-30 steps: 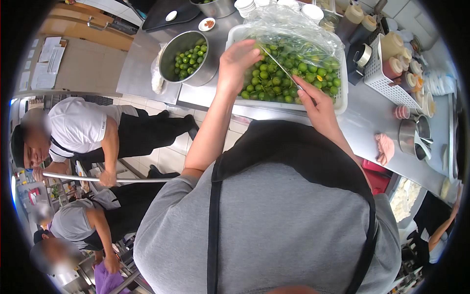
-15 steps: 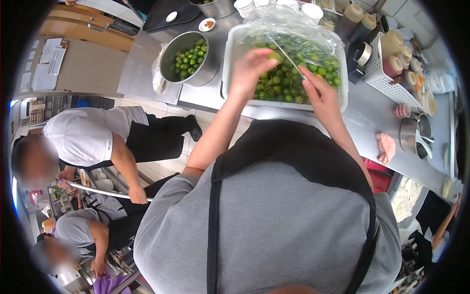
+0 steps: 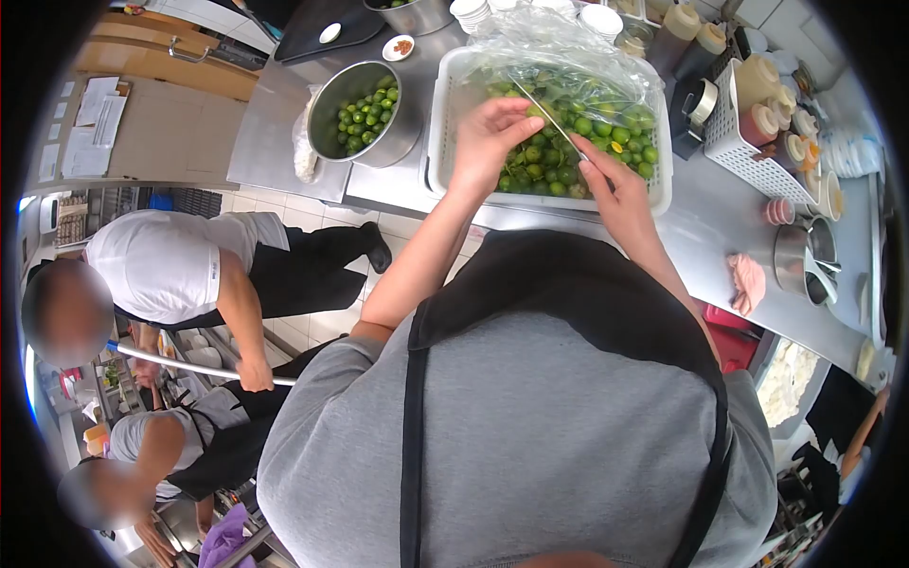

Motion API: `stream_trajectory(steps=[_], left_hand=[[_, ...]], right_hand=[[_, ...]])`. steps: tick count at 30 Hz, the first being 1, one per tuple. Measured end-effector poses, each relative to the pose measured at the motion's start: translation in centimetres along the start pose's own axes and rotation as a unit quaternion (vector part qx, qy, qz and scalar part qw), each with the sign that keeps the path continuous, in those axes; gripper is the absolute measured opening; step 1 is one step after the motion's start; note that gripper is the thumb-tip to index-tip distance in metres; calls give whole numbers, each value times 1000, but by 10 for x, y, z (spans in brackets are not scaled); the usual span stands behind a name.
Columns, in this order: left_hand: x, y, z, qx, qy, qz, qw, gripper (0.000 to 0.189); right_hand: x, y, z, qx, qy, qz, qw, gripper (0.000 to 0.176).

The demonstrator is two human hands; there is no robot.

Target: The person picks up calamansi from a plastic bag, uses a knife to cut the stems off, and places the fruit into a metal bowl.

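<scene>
Steel table (image 3: 705,232); white tub (image 3: 664,168) sitting by its near edge. Green fruit (image 3: 540,180) is filling the tub, clear plastic (image 3: 568,43) draping over the far edge and part of the heap. One yellow-orange piece (image 3: 617,148) is showing among the green, toward the tub's right edge.

Right hand (image 3: 611,175) is gripping a knife (image 3: 559,132) by its handle end over the right half of the tub's near edge — blade slanting toward the far left corner. Left hand (image 3: 497,133) is hanging over the tub's left half, thumb and fingertips drawn close together just beside the blade. Cannot tell whether they are pinching a fruit; the green behind is blending in. The two hands are standing apart.

Step in hand, by my reading: a single fruit being handled at the blade. The next move is calling for a firm knife grip and left fingertips clear of the edge — the heap is crowding close underneath.

Metal pot (image 3: 402,133) is standing left of the tub, holding similar fruit.
</scene>
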State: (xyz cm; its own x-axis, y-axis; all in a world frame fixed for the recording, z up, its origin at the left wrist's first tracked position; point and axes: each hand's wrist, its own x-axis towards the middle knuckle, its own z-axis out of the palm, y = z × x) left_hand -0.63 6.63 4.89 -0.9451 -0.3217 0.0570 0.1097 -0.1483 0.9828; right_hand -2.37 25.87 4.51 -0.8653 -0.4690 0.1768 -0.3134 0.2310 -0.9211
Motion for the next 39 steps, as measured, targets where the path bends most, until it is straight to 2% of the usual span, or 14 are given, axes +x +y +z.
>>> stream_trajectory(steps=[4,9,11,13,16,18,21,24,28,30,31,32,33,39], left_hand=[[7,3,-12,-109,4,-57,992,22],[43,20,-97,70,197,108,972,22],[53,26,-141,334,294,191,875,34],[47,42,-140,603,319,297,668,32],[40,24,-119,586,157,200,769,21],[42,-19,-106,632,68,169,753,21],[40,-40,-65,652,33,114,749,14],[47,-60,-57,746,48,183,638,11],[49,-52,-58,716,51,192,669,10],[42,-29,-56,486,22,89,869,13],[39,-25,-54,487,20,87,869,13],[37,-21,-53,276,27,-5,961,16],[36,-16,-51,47,33,-96,994,20],[21,-14,-32,-23,-8,-39,999,27]], right_hand=[[-3,-1,-2,8,-10,-9,1000,31],[-10,1,-4,25,-25,-1,999,31],[-9,10,-5,22,-7,-3,1000,31],[-7,12,-6,18,-10,-2,1000,31],[-6,9,-6,16,-13,-3,1000,32],[-6,6,-2,20,-15,-8,1000,32],[-7,5,-2,13,-17,-32,999,32],[-9,7,-4,6,-31,-4,1000,32],[-9,7,-6,16,-10,-4,1000,31],[-10,5,-8,20,-1,0,1000,31],[-10,3,-9,19,-6,14,1000,31],[-9,2,-8,19,-13,26,999,31],[-7,1,-6,19,-15,25,999,31],[-8,-1,0,38,-26,1,999,31]])
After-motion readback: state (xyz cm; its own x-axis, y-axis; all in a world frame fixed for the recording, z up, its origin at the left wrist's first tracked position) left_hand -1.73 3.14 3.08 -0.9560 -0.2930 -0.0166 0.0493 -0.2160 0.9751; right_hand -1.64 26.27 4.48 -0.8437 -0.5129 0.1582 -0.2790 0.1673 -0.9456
